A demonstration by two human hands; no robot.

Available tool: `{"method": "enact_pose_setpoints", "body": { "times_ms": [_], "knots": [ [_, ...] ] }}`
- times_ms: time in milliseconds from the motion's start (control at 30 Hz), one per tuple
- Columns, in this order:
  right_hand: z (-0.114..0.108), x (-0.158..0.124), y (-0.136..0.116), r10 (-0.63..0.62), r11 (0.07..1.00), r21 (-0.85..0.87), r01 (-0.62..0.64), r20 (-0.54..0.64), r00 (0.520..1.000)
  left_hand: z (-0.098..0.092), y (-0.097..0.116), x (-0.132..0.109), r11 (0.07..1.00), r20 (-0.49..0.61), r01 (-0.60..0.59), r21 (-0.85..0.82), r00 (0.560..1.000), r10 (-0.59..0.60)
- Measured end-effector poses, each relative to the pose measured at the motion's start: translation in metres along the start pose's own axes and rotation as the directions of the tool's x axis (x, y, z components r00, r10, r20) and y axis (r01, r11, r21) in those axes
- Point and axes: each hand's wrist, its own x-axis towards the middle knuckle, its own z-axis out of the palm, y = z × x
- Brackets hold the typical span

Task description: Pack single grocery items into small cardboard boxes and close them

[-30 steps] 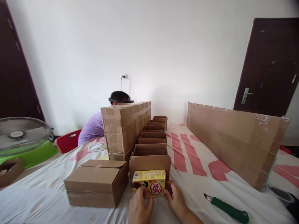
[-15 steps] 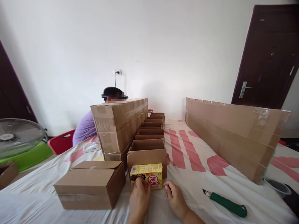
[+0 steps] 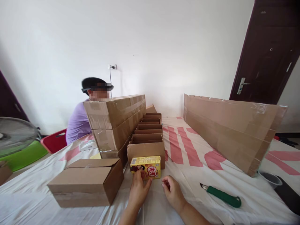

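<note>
A yellow snack box [image 3: 153,171] with red lettering rests in front of the nearest open cardboard carton [image 3: 146,149]. My left hand [image 3: 139,187] is at the box's front face, its fingertips overlapping the lower left part and the thumb spread away; nothing shows in its grasp. Just right of the box, apart from it, is my right hand [image 3: 173,191]. Its fingers are curled in with the thumb close to them, and whether something small is pinched there cannot be made out. Behind the nearest carton several more open cartons stand in a row.
Taped cartons [image 3: 104,139] form a stacked wall on the left, with a co-worker [image 3: 78,122] behind it. A closed carton [image 3: 85,182] lies nearer. On the right are a green utility knife [image 3: 223,197], blade out, a tall cardboard panel [image 3: 231,131] and a plastic bowl [image 3: 269,180].
My left hand's thumb and fingers have spread apart at the yellow box. The co-worker's head shows higher and farther left, and their hand at the far cartons is no longer visible. The view has shifted slightly.
</note>
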Motion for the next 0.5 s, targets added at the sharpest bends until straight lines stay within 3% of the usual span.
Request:
{"method": "enact_pose_setpoints", "body": {
  "times_ms": [300, 500],
  "knots": [
    [-0.007, 0.002, -0.001, 0.067, 0.997, -0.047, -0.065, 0.032, 0.997, 0.019, -0.014, -0.002, 0.999, 0.121, -0.040, -0.019, 0.992, 0.042],
    [-0.007, 0.004, -0.002, 0.080, 0.996, -0.048, -0.077, 0.059, 0.995, 0.021, -0.008, -0.004, 0.998, 0.176, -0.043, 0.036, 0.984, 0.037]
  ]
}}
